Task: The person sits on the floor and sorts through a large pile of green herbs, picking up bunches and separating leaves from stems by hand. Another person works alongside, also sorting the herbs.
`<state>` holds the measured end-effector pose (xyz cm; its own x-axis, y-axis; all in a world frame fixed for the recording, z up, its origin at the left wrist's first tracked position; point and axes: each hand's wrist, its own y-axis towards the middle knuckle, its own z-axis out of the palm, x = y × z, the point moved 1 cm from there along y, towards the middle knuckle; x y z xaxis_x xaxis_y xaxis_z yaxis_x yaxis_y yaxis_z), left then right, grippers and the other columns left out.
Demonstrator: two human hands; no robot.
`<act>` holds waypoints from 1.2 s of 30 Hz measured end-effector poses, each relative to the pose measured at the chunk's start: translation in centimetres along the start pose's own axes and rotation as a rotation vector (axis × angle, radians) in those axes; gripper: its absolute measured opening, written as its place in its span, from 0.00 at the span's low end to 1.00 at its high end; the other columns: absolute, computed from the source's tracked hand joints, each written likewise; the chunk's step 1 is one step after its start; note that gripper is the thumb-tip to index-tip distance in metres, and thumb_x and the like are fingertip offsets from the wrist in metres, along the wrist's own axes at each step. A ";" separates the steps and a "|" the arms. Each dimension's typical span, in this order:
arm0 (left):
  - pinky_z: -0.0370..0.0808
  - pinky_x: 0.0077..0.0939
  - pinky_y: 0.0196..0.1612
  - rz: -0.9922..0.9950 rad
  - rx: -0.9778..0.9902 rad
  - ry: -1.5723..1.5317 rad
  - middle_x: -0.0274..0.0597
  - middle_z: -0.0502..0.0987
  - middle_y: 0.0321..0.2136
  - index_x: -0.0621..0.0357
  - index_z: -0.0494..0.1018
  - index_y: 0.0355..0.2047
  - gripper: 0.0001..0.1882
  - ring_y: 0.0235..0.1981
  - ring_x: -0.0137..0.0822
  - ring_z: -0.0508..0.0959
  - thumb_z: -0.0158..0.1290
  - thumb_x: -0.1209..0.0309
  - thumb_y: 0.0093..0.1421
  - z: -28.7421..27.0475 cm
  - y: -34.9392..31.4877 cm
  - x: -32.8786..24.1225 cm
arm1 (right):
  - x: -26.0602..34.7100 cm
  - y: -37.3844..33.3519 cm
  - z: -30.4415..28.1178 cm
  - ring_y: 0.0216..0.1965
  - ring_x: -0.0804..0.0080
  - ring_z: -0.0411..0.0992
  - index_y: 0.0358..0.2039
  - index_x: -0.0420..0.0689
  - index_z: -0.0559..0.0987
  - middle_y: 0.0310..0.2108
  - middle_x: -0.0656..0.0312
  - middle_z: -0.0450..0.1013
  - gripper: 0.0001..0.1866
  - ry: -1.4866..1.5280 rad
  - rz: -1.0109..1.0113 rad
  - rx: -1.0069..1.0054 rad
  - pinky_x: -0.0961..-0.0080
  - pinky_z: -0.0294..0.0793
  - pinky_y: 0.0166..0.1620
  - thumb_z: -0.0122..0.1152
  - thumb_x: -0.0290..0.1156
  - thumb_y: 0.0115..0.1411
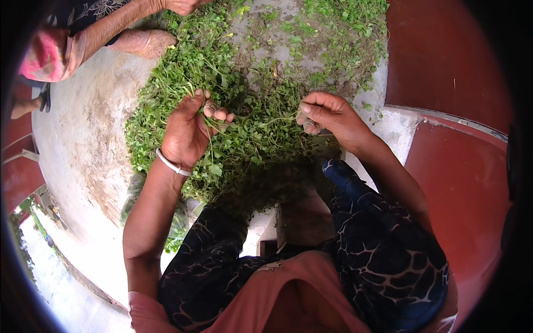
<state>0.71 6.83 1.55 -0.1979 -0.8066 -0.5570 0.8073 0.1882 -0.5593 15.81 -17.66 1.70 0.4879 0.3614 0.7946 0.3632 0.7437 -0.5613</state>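
Observation:
A broad heap of leafy green herb stems (250, 141) lies in front of my knees. Over its left side, my left hand (189, 127), with a white band at the wrist, curls its fingers around a few thin green stems (206, 119). Leaves hang below that palm. My right hand (333, 117) is over the heap's right edge, thumb and forefinger pinched together. From its fingertips a thin pale stem (284, 118) runs leftward over the greens. Both hands are apart from each other.
Another person's arm (111, 28) and bare foot (149, 44) are at the upper left, beside the heap. Looser greens and soil (311, 50) spread over the far floor. A plastic bag (177, 222) with greens sits by my left leg. Red floor (444, 61) lies rightward.

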 end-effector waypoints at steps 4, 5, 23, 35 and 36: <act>0.75 0.39 0.41 -0.041 -0.016 0.013 0.32 0.69 0.18 0.56 0.67 0.35 0.09 0.23 0.33 0.72 0.39 0.67 0.66 1.5 0.1 0.8 | -0.4 -0.2 -0.7 0.37 0.81 0.71 0.36 0.45 0.74 0.33 0.70 0.71 0.09 0.043 0.010 -0.021 0.83 0.70 0.35 0.53 0.37 0.63; 0.75 0.37 0.37 -0.057 0.032 0.001 0.33 0.68 0.18 0.57 0.66 0.35 0.08 0.22 0.32 0.71 0.39 0.67 0.67 1.2 0.3 1.2 | -0.4 -0.2 -0.7 0.36 0.81 0.71 0.36 0.45 0.74 0.33 0.70 0.71 0.09 0.045 0.012 -0.023 0.83 0.70 0.35 0.53 0.37 0.63; 0.65 0.17 0.25 0.207 0.210 1.161 0.30 0.70 0.20 0.61 0.73 0.31 0.04 0.22 0.19 0.65 0.55 0.74 0.57 7.3 -0.7 6.5 | -1.9 -0.8 1.8 0.25 0.84 0.66 0.34 0.42 0.74 0.26 0.68 0.70 0.10 0.073 0.036 0.018 0.85 0.67 0.30 0.53 0.35 0.63; 0.62 0.14 0.20 -0.093 0.151 0.810 0.26 0.69 0.20 0.59 0.72 0.32 0.04 0.18 0.18 0.65 0.52 0.72 0.60 4.9 -0.9 7.9 | -3.2 -1.6 1.0 0.27 0.83 0.68 0.36 0.42 0.74 0.29 0.67 0.72 0.10 0.106 0.075 0.034 0.84 0.69 0.32 0.52 0.36 0.63; 0.61 0.13 0.18 -0.071 0.147 0.788 0.26 0.68 0.19 0.58 0.71 0.32 0.04 0.16 0.18 0.66 0.52 0.71 0.60 5.1 -0.8 7.9 | -3.2 -1.6 0.8 0.26 0.83 0.67 0.35 0.42 0.73 0.28 0.66 0.72 0.10 0.139 0.078 0.008 0.84 0.68 0.31 0.52 0.35 0.63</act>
<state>1.34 -2.57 0.74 -0.5415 -0.1709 -0.8231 0.8320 0.0317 -0.5539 13.00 -19.53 0.27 0.6199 0.3369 0.7087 0.3139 0.7212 -0.6175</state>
